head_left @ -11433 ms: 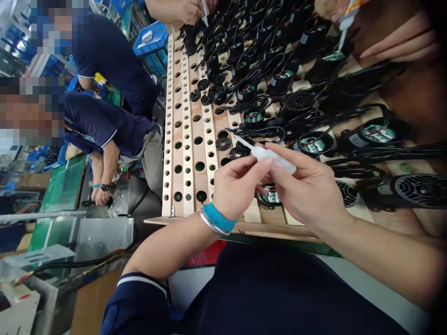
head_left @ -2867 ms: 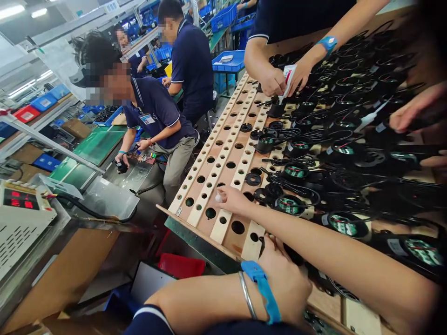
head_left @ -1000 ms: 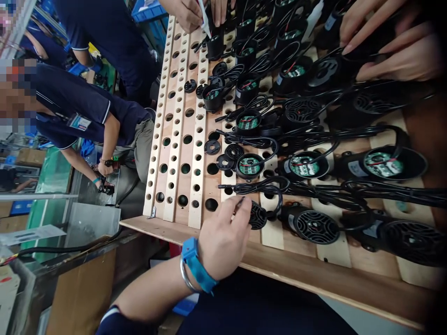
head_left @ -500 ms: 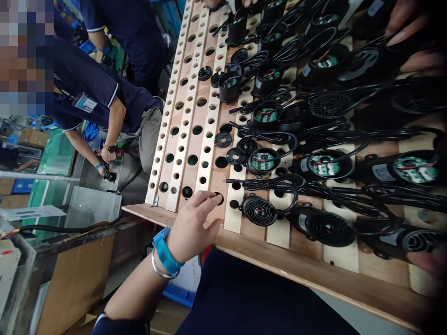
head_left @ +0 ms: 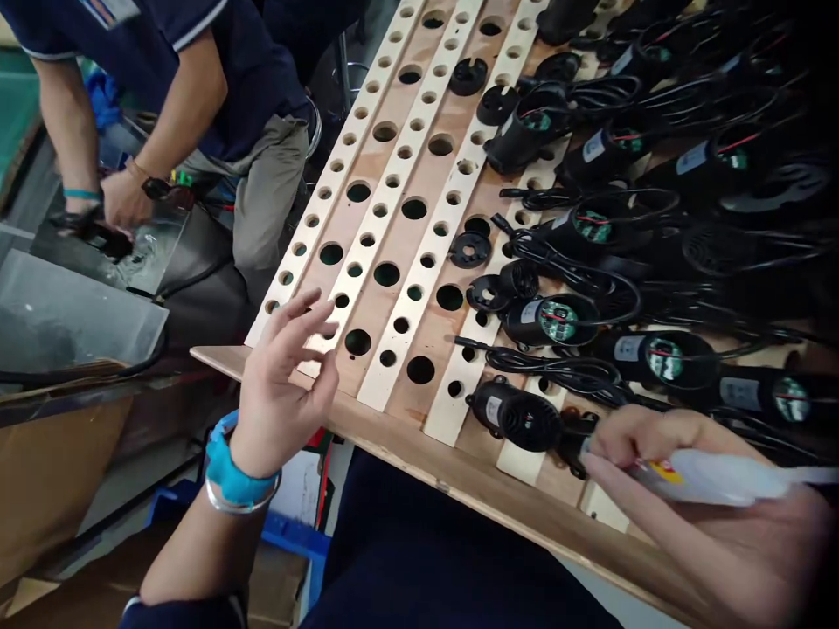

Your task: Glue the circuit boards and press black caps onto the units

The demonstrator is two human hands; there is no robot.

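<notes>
My left hand (head_left: 285, 380) hovers over the front left corner of a wooden board (head_left: 399, 419) drilled with rows of holes. Its fingers are apart and hold nothing. In my right hand (head_left: 714, 524), at the lower right, is a small translucent squeeze bottle (head_left: 721, 476) with a yellow and red label. Just left of that hand, a black cylindrical housing with a slotted grille (head_left: 524, 418) lies at the board's near edge. Behind it, a housing with a green circuit board (head_left: 559, 320) faces up, and a coiled black cable (head_left: 557, 362) runs between them.
Several more black housings and cables crowd the board's right side. Loose black discs (head_left: 470, 250) lie near its middle. At the upper left, a seated co-worker (head_left: 262, 166) handles a black part over a metal tray (head_left: 154, 253). A blue crate (head_left: 294, 533) stands below the board.
My view has shifted, bringing the board's near left corner closer. My left hand has lifted off the board and moved left. My right hand has come clearly into view with the bottle.
</notes>
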